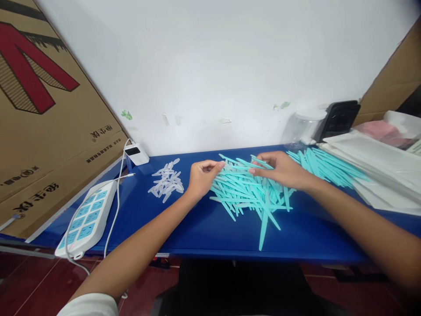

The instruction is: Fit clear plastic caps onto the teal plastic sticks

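Observation:
A loose heap of slim turquoise plastic sticks [248, 188] lies on the blue table, its pieces tapered and crossing one another. Over the heap's left side, my left hand [204, 176] is closed in a pinch of thumb and forefinger; whatever sits between the fingertips is too small to make out. My right hand [279, 169] is closed over the heap's right side, holding a turquoise stick [261, 162] between thumb and fingers. Left of my left hand lies a small pile of translucent whitish slips [167, 180]. Behind my right wrist is a second, more aligned pile of turquoise sticks [324, 166].
On the left are a white power strip [88, 219], a cable and a small white device [137, 154] beside a large cardboard box [49, 131]. At the right stand a clear jar [305, 125], a black object [340, 118] and stacked white sheets [388, 162]. A white wall rises behind.

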`<state>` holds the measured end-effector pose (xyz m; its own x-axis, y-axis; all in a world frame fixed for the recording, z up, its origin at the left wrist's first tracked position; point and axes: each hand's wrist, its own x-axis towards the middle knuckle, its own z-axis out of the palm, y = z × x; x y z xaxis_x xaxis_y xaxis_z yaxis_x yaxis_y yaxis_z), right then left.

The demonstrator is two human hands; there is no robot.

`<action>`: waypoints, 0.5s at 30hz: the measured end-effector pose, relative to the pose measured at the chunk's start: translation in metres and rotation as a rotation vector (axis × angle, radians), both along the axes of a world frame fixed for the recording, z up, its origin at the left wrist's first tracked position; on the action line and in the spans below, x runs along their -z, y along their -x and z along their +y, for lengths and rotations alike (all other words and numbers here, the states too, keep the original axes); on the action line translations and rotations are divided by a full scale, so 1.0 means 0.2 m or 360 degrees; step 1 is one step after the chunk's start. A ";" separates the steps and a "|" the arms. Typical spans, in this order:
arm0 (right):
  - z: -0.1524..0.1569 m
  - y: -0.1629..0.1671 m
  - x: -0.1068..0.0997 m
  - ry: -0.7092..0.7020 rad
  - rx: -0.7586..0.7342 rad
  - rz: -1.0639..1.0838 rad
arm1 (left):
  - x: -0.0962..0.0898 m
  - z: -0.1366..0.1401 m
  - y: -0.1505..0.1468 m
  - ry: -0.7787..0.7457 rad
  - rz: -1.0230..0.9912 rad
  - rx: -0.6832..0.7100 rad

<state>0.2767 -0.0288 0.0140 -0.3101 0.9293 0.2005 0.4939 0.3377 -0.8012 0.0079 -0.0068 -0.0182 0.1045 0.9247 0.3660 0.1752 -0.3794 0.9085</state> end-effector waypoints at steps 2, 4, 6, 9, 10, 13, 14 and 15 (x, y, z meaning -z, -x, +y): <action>0.00 -0.02 -0.02 -0.0048 0.0070 -0.0037 | 0.01 0.02 0.01 -0.0003 -0.0032 -0.0056; -0.01 -0.02 -0.03 -0.0071 0.0093 -0.0051 | 0.01 0.03 0.03 0.0017 -0.0049 -0.0061; -0.01 -0.02 -0.03 -0.0079 0.0094 -0.0065 | 0.01 0.03 0.03 0.0045 -0.0049 -0.0040; -0.01 -0.01 -0.03 -0.0071 0.0078 -0.0080 | 0.00 0.01 0.02 0.0047 -0.0034 0.0008; -0.01 -0.01 -0.02 -0.0067 0.0068 -0.0075 | -0.01 0.00 0.02 0.0030 -0.0029 0.0021; -0.01 0.00 -0.02 -0.0052 0.0034 -0.0064 | -0.01 -0.01 0.00 -0.0020 -0.0006 0.0046; -0.02 0.01 -0.02 -0.0050 0.0027 -0.0065 | -0.02 -0.01 0.00 -0.0028 0.0001 0.0047; -0.02 0.01 -0.03 -0.0051 0.0027 -0.0066 | -0.02 -0.02 0.00 -0.0032 0.0004 0.0044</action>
<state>0.2756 -0.0324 0.0192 -0.3028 0.9279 0.2176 0.5327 0.3541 -0.7687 0.0081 -0.0098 -0.0147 0.1307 0.9140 0.3841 0.1668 -0.4021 0.9002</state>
